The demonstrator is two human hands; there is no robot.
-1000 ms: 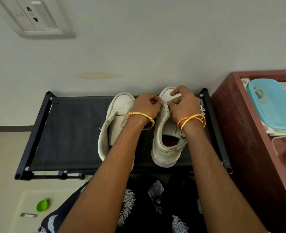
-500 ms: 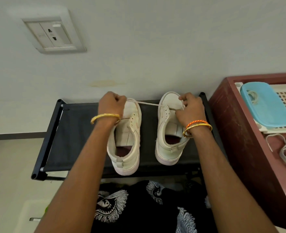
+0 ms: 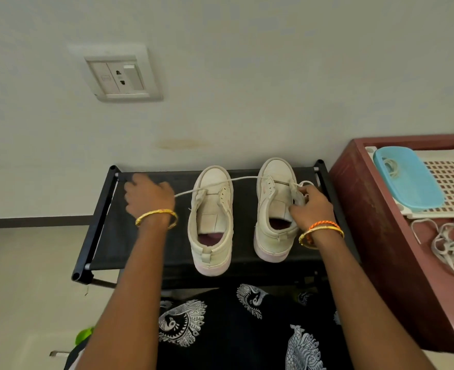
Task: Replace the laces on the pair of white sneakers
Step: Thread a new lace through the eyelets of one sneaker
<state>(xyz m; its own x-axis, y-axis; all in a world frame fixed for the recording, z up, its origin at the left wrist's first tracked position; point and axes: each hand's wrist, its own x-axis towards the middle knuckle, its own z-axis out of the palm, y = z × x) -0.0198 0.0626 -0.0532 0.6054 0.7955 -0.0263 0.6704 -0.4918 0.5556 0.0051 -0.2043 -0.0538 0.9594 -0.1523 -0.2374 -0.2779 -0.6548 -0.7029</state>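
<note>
Two white sneakers stand side by side, toes to the wall, on a black fabric shoe rack [image 3: 151, 252]. A white lace [image 3: 243, 179] runs taut from the right sneaker [image 3: 274, 209] across the left sneaker [image 3: 211, 217] to my left hand [image 3: 147, 197], which grips its end left of that shoe. My right hand [image 3: 310, 206] pinches the right sneaker's outer eyelet flap, where a small loop of lace shows beside the fingers. The left sneaker's eyelets show no lace threaded through them.
A dark red cabinet [image 3: 380, 263] stands right of the rack, carrying a white perforated tray [image 3: 453, 188], a light blue lid [image 3: 407, 180] and a heap of loose white laces [image 3: 450, 244]. A wall socket [image 3: 119, 76] is above left. My patterned black clothing fills the foreground.
My left hand has pulled the lace far out to the left, from beside the right sneaker to past the left one. The left sneaker now stands upright. My right hand stays at the right sneaker.
</note>
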